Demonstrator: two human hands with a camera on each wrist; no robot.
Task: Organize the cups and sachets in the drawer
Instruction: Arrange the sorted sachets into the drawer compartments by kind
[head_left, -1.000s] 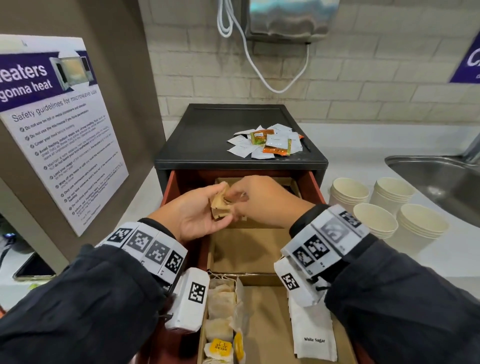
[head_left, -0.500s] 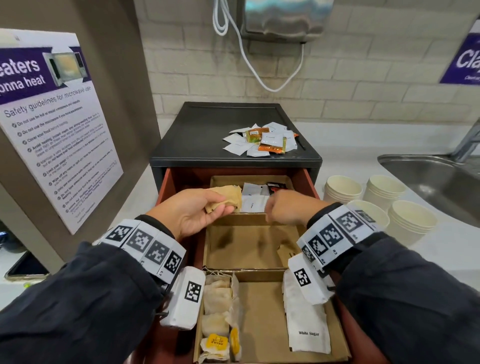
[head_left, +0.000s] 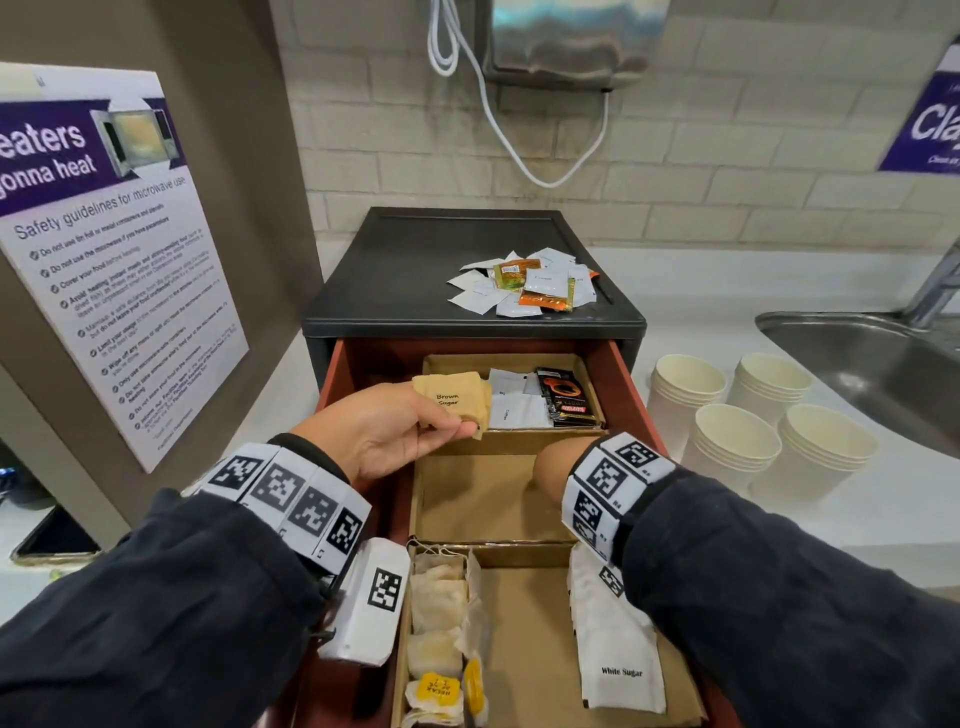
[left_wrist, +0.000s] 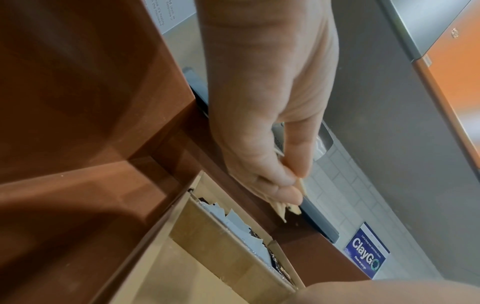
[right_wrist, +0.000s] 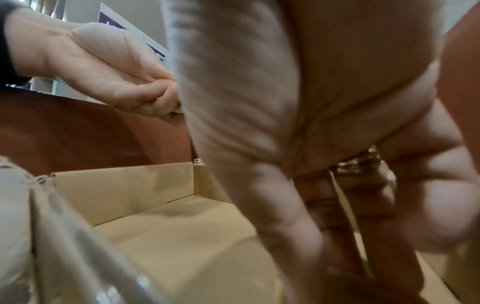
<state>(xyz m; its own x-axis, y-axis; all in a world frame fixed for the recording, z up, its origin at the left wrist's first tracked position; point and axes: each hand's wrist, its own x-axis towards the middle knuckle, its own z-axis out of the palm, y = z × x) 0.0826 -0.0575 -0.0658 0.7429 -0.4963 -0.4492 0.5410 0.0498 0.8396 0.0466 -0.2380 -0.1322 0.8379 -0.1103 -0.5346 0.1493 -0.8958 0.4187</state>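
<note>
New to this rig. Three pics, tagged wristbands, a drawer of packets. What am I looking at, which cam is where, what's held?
No robot: a person sorting a drawer with bare hands. The large picture comes from a head camera looking down; the other two come from cameras strapped to each wrist, looking along the fingers. The checkered bands are markers on the wrists.

The left hand pinches a stack of brown sugar sachets above the back compartment. The right hand reaches down into the middle cardboard compartment; that view is too blurred to tell what it holds.

White sugar sachets and tea bags lie in the front compartment. Loose sachets sit on the cabinet top, paper cups on the counter.
</note>
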